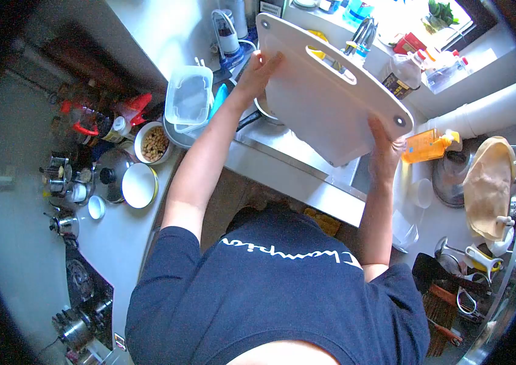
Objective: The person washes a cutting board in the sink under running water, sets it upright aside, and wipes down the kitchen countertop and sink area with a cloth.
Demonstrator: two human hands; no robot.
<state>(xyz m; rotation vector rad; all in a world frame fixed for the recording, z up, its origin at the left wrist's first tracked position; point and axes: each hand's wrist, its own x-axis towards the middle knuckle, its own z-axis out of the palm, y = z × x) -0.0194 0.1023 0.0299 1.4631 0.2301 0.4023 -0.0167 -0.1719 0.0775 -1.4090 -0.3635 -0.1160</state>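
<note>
A white cutting board with a long handle slot and dark corner inserts is held up, tilted, over the sink. My left hand grips its left edge near the upper corner. On the right edge, below the other corner, my right hand is closed around the board. Part of each hand's fingers is hidden behind or against it. Behind the board's left side, a pan with a dark handle shows only in part. An orange pump bottle stands just right of my right hand.
Left of the sink are a clear plastic container, a bowl of nuts or beans and a white bowl. On the right counter lie a brown paper-like bag, a glass lid and utensils. Bottles line the windowsill.
</note>
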